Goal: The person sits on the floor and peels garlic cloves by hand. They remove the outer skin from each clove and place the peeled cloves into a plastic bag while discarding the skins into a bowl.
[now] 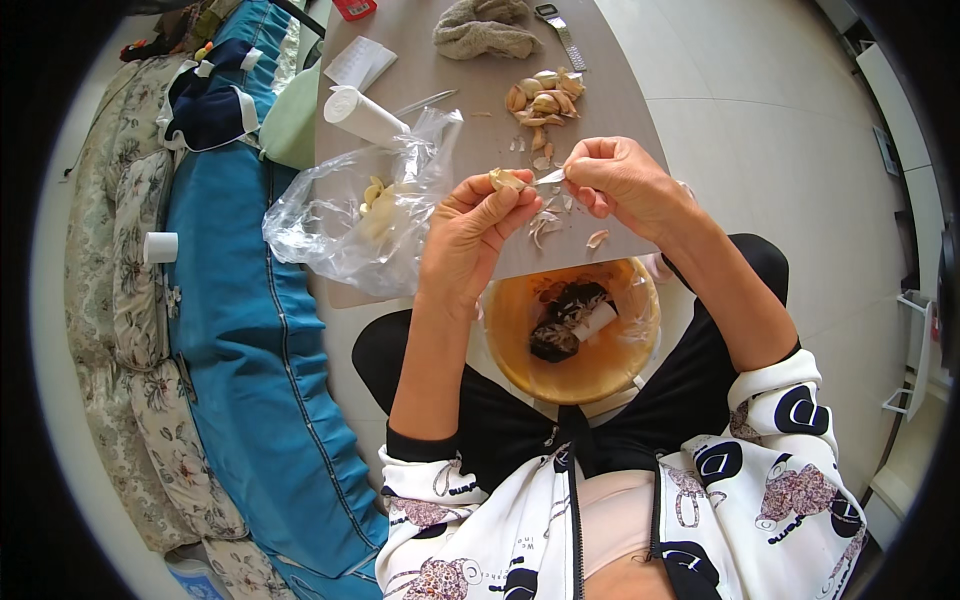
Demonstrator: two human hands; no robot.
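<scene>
Between the thumb and fingers of my left hand (480, 217) is a garlic clove (507, 180). My right hand (626, 184) pinches a strip of pale garlic skin (551, 177) at the clove's right end. Beyond my hands, a heap of unpeeled garlic cloves (546, 99) lies on the table (480, 142). Bits of loose skin (545, 223) are scattered on the tabletop beneath my hands. Left of my left hand, a clear plastic bag (337, 225) holds several peeled cloves (373, 193).
A lined waste bin (510, 367) with dark refuse and a cardboard tube stands between my knees, below the table's edge. Farther back are a brown cloth (484, 30), a wristwatch (564, 41), a white canister (360, 114) and papers (360, 63). A blue-covered sofa (232, 300) runs along the left.
</scene>
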